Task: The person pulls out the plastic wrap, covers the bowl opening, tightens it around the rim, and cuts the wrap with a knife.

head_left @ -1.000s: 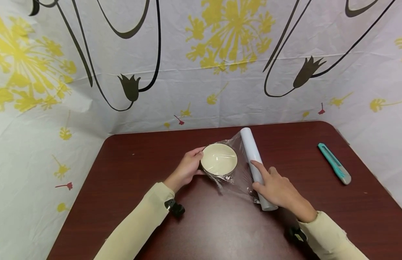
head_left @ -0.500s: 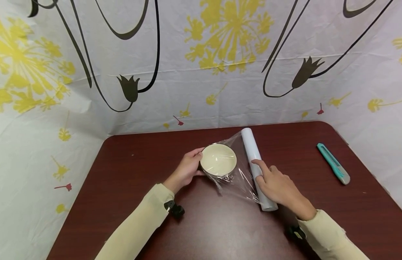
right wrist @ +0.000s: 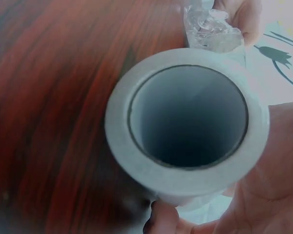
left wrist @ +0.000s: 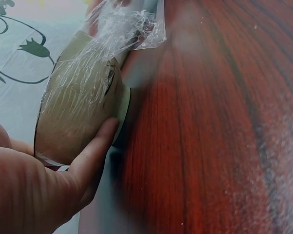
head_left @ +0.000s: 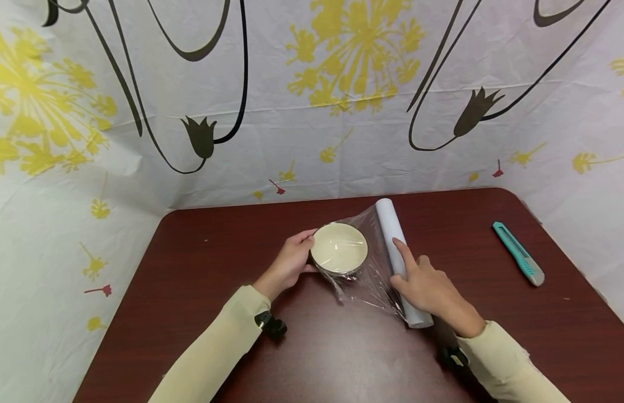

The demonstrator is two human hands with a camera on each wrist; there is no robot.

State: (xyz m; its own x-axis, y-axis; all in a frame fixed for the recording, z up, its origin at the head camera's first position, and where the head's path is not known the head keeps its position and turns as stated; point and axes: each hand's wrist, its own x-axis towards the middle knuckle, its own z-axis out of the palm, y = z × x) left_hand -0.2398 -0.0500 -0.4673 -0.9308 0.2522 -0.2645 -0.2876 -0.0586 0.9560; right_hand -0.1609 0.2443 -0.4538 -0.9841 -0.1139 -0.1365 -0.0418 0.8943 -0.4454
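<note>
Slid a little farther up the white roll [head_left: 389, 221] since half a second ago, the index finger of the right hand [head_left: 433, 288] now lies extended on it, and the thumb has swung out towards the roll's left edge. That hand is loosely spread rather than clenched. Meanwhile the left hand [head_left: 290, 257] keeps its hold on the bowl [head_left: 339, 248], which sits mouth up near the middle of the table [head_left: 216, 252], left of the roll. Clear film [head_left: 375, 280] covers the mouth and runs across to the roll.

Only the head view shows the bowl's cream inside and the teal cutter [head_left: 518, 254] lying well apart on the right. Seen from the left wrist, the bowl's brownish outer wall has film wrinkled over it, and a finger presses low on that wall, near the pale foot. Only the right wrist view looks into the roll's hollow core; crumpled film shows beyond it.
</note>
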